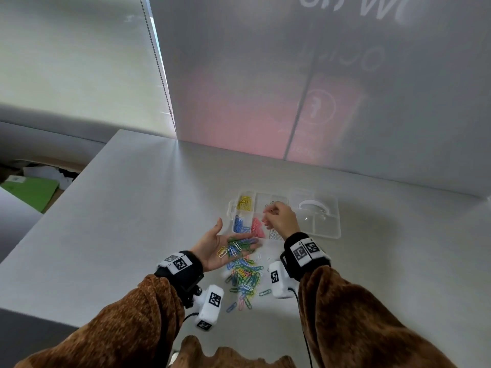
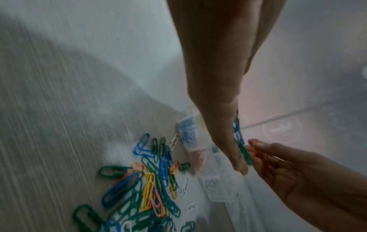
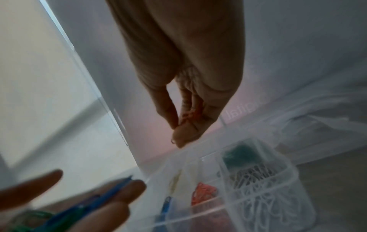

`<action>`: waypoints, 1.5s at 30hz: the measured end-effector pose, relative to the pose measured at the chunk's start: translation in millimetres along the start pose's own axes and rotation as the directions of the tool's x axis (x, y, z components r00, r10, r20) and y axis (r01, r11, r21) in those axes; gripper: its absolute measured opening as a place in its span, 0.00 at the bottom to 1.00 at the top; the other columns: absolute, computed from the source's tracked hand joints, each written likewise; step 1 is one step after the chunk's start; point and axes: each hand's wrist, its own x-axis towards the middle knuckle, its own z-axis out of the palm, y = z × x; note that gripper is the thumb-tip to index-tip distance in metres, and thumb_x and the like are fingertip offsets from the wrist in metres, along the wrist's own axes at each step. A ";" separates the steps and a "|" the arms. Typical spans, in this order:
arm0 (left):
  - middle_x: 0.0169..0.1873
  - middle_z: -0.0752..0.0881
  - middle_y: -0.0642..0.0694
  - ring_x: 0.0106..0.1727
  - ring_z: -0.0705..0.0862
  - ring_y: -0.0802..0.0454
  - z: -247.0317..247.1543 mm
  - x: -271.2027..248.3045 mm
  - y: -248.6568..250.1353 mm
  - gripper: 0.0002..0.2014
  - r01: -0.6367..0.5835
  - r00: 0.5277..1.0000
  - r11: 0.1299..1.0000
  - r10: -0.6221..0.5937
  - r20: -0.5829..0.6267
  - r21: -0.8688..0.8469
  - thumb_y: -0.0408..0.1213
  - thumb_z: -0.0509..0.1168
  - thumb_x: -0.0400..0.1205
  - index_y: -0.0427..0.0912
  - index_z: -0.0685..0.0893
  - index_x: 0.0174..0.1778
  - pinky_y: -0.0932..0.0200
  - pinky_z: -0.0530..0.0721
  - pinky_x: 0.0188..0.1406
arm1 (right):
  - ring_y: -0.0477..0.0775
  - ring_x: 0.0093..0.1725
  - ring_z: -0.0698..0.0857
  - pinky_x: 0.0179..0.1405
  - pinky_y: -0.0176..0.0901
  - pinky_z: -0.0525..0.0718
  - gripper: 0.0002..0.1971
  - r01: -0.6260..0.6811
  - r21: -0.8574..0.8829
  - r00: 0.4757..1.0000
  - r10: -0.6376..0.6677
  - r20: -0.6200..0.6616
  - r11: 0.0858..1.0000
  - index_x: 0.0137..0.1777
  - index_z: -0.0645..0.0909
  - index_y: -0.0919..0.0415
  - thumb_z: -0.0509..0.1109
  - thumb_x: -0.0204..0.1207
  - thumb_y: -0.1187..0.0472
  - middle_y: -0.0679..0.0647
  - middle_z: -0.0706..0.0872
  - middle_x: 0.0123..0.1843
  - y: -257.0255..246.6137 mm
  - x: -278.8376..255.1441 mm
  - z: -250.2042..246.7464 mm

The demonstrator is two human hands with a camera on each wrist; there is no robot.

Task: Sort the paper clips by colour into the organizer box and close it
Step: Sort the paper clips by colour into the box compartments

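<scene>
A clear organizer box (image 1: 231, 208) lies open on the white table, its lid (image 1: 318, 219) folded out to the right. Its compartments hold yellow clips (image 1: 244, 202), blue clips (image 1: 240, 225), pink clips (image 1: 257, 227) and white clips (image 1: 275, 235); the right wrist view also shows green clips (image 3: 240, 152). My left hand (image 1: 225, 239) is flat, palm up, just in front of the box, carrying several mixed clips. Above the box, my right hand (image 1: 269, 213) pinches pink clips (image 3: 195, 114) between thumb and fingers. A pile of mixed clips (image 1: 245, 278) lies on the table between my wrists.
A frosted panel (image 1: 292, 102) stands right behind the box. The table edge (image 1: 66, 195) runs diagonally at the left, with green sheets (image 1: 32, 192) on the floor beyond it. Wrist camera cables hang near the front edge.
</scene>
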 end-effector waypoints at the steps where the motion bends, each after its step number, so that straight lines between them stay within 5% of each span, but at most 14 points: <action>1: 0.68 0.73 0.23 0.65 0.79 0.29 -1.5 0.9 -0.7 0.46 0.001 1.000 1.000 -0.001 -0.010 0.008 0.66 0.41 0.81 0.22 0.77 0.65 0.42 0.77 0.65 | 0.61 0.44 0.87 0.46 0.50 0.87 0.05 -0.009 -0.069 1.000 0.009 0.008 0.998 0.49 0.79 0.70 0.62 0.76 0.72 0.66 0.85 0.46 2.9 6.0 3.4; 3: 0.70 0.72 0.23 0.67 0.78 0.29 -2.4 1.2 -1.2 0.46 0.003 1.000 1.000 -0.003 -0.020 0.019 0.66 0.41 0.81 0.22 0.75 0.66 0.42 0.74 0.68 | 0.64 0.58 0.83 0.61 0.52 0.81 0.10 -0.013 -0.234 0.996 0.033 0.082 0.972 0.56 0.79 0.72 0.61 0.77 0.71 0.66 0.84 0.56 4.6 11.5 8.8; 6: 0.72 0.69 0.24 0.68 0.77 0.30 -0.9 -0.4 0.2 0.46 0.007 1.000 1.000 -0.006 -0.026 0.024 0.67 0.42 0.80 0.24 0.70 0.71 0.43 0.71 0.70 | 0.61 0.64 0.79 0.63 0.46 0.76 0.15 0.040 -0.381 0.991 0.014 0.137 0.924 0.63 0.76 0.70 0.58 0.79 0.72 0.64 0.80 0.64 -0.3 10.2 12.5; 11: 0.73 0.68 0.24 0.73 0.72 0.31 4.4 -2.4 1.6 0.48 0.007 0.998 0.999 -0.010 0.069 0.048 0.68 0.46 0.77 0.24 0.66 0.74 0.45 0.66 0.76 | 0.52 0.47 0.83 0.50 0.39 0.82 0.03 0.386 -0.235 0.920 -0.355 0.165 0.892 0.47 0.81 0.67 0.68 0.76 0.67 0.59 0.86 0.47 -15.5 -18.1 14.4; 15: 0.61 0.82 0.29 0.71 0.75 0.36 9.1 1.7 -2.9 0.46 0.003 0.978 0.996 -0.022 0.209 0.092 0.68 0.43 0.78 0.25 0.73 0.70 0.44 0.55 0.80 | 0.46 0.43 0.75 0.39 0.35 0.72 0.08 0.511 -0.400 0.847 -0.366 0.386 0.761 0.42 0.79 0.58 0.74 0.70 0.56 0.47 0.79 0.41 -11.7 -34.1 23.7; 20: 0.57 0.83 0.30 0.66 0.80 0.36 8.3 5.5 -3.6 0.48 0.013 0.989 0.995 -0.028 0.146 0.103 0.70 0.46 0.76 0.23 0.75 0.68 0.42 0.68 0.75 | 0.49 0.41 0.80 0.43 0.45 0.81 0.07 0.472 -0.307 0.865 -0.366 0.343 0.826 0.42 0.79 0.59 0.76 0.68 0.63 0.50 0.81 0.41 -7.4 -40.0 24.2; 27: 0.68 0.76 0.27 0.70 0.76 0.35 10.2 3.4 -2.4 0.49 -0.006 0.980 0.998 -0.007 0.198 0.066 0.69 0.47 0.76 0.22 0.68 0.72 0.41 0.72 0.72 | 0.50 0.40 0.83 0.46 0.43 0.84 0.04 0.426 -0.169 0.883 -0.367 0.293 0.889 0.43 0.83 0.61 0.74 0.70 0.68 0.53 0.85 0.38 -10.2 -45.7 27.3; 30: 0.70 0.73 0.25 0.71 0.74 0.32 8.9 1.2 -1.4 0.50 -0.013 0.987 0.997 0.001 0.163 0.072 0.70 0.45 0.76 0.23 0.67 0.73 0.42 0.73 0.72 | 0.46 0.40 0.84 0.45 0.32 0.84 0.03 0.327 0.014 0.925 -0.323 0.201 0.945 0.45 0.83 0.63 0.70 0.74 0.69 0.54 0.86 0.41 -11.7 -44.9 22.1; 32: 0.69 0.73 0.23 0.69 0.76 0.31 9.0 -0.1 0.0 0.50 -0.003 0.993 0.998 -0.003 0.119 0.057 0.71 0.44 0.76 0.23 0.68 0.72 0.44 0.75 0.70 | 0.47 0.38 0.84 0.45 0.35 0.86 0.05 0.233 0.121 0.951 -0.252 0.179 0.965 0.46 0.81 0.62 0.65 0.78 0.69 0.52 0.84 0.41 -13.1 -44.4 12.4; 37: 0.67 0.75 0.23 0.64 0.81 0.32 7.6 -1.2 0.7 0.49 -0.036 0.996 0.999 0.034 0.077 0.018 0.69 0.45 0.77 0.23 0.69 0.72 0.46 0.83 0.62 | 0.37 0.33 0.75 0.31 0.20 0.75 0.05 0.243 -0.200 0.958 -0.202 0.203 0.949 0.41 0.76 0.61 0.69 0.77 0.62 0.45 0.77 0.34 -9.2 -55.8 1.9; 41: 0.63 0.79 0.25 0.57 0.84 0.35 9.6 2.7 -4.1 0.48 -0.041 0.996 0.999 0.040 0.076 0.016 0.68 0.52 0.75 0.23 0.72 0.70 0.45 0.79 0.65 | 0.36 0.35 0.70 0.32 0.27 0.66 0.11 0.259 -0.346 0.966 -0.235 0.110 0.902 0.40 0.74 0.59 0.75 0.70 0.60 0.41 0.71 0.36 0.7 -64.5 12.3; 45: 0.59 0.81 0.27 0.54 0.85 0.36 10.5 4.5 -7.4 0.47 -0.048 0.996 0.999 0.047 0.080 0.018 0.67 0.55 0.73 0.24 0.72 0.70 0.46 0.83 0.62 | 0.46 0.42 0.74 0.42 0.33 0.71 0.07 0.262 -0.348 0.965 -0.234 0.121 0.900 0.41 0.77 0.61 0.74 0.70 0.63 0.45 0.73 0.41 3.8 -64.0 17.1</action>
